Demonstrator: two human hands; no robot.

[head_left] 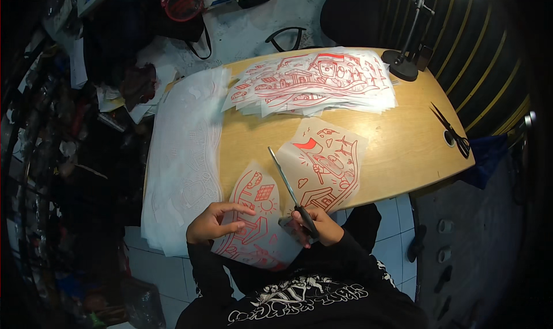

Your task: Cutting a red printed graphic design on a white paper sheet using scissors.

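Note:
My right hand (321, 226) grips a pair of scissors (286, 176) by its black handles, and the long blade points up and to the left. A second blade cannot be made out. Left of the scissors, a translucent sheet piece (251, 237) with red line drawings hangs over the table's near edge above my lap. My left hand (214, 224) is on this piece, its thumb and index finger stretched apart; its other fingers are partly hidden. To the right of the blade lies another printed part (329, 165), with a red flag drawing. Whether the two parts join behind my right hand is hidden.
A stack of red-printed sheets (319, 78) covers the far side of the wooden table (256, 127). Pale sheets (183, 156) are piled along its left side. Another pair of scissors (452, 130) lies at the right edge, and a black desk lamp (400, 66) stands far right.

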